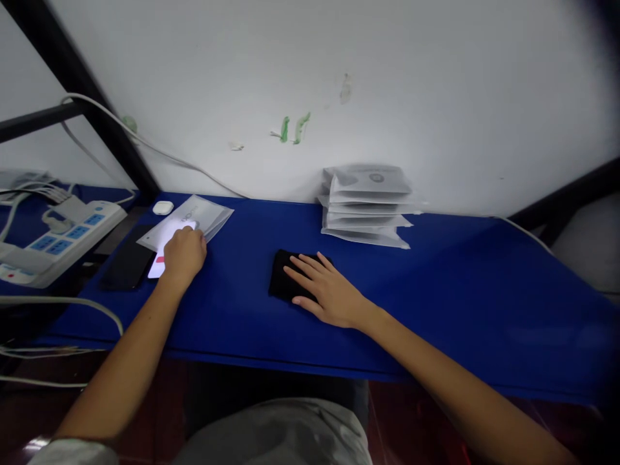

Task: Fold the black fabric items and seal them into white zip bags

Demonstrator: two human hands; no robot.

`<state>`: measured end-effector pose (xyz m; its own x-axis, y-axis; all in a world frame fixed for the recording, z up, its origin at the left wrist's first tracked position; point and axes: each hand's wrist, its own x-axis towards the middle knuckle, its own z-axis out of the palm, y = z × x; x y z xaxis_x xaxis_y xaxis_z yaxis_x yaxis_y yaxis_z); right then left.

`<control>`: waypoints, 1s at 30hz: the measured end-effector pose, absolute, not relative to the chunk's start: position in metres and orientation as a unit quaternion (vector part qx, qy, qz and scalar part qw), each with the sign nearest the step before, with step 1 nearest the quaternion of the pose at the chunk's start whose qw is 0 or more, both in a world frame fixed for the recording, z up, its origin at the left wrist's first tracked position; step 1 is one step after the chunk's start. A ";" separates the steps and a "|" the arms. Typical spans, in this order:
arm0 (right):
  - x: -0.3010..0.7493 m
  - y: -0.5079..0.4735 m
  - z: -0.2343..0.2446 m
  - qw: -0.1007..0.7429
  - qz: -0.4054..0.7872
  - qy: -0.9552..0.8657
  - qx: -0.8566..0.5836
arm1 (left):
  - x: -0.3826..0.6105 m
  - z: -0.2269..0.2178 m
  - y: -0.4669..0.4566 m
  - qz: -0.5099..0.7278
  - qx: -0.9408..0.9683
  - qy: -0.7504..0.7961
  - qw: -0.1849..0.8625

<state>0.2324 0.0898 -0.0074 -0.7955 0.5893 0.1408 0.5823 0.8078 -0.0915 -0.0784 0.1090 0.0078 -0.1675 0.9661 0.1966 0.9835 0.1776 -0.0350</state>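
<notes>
My left hand point(185, 257) is curled closed at the near edge of a frosted plastic bag point(213, 216), its fingertips hidden beneath it. Just left of that hand lies a phone point(157, 267) with its screen lit, partly overlapping the bag. My right hand point(329, 294) rests flat with fingers spread on a black folded cloth item point(281, 278), perhaps a garment or pouch; the hand covers much of it.
Several frosted bags are stacked point(365, 210) against the white wall. A dark flat device point(126, 261), a white earbud case point(163, 207) and a power strip point(72, 239) with cables are at left. Black frame bars flank the blue table point(465, 310).
</notes>
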 end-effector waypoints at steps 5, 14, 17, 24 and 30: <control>0.249 0.089 -0.005 0.082 0.038 -0.944 -0.317 | -0.055 0.015 0.100 -0.062 -0.682 -0.716 0.136; 0.259 0.068 0.010 0.152 -0.055 -0.918 -0.362 | 0.000 0.028 0.062 -0.102 -0.816 -0.550 0.146; 0.237 0.060 0.013 0.198 -0.130 -0.910 -0.339 | 0.006 0.030 0.059 -0.121 -0.823 -0.534 0.150; 0.193 0.067 0.011 0.130 -0.218 -0.921 -0.297 | 0.007 0.039 0.054 -0.143 -0.833 -0.502 0.181; 0.182 0.065 0.002 0.059 -0.178 -0.932 -0.310 | -0.001 0.039 0.050 -0.153 -0.785 -0.565 0.204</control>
<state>0.1821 0.0648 0.0015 -0.8007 0.5571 0.2201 0.5990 0.7446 0.2945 -0.0010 0.0495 0.0385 0.3149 0.8240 0.4710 0.9491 -0.2780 -0.1481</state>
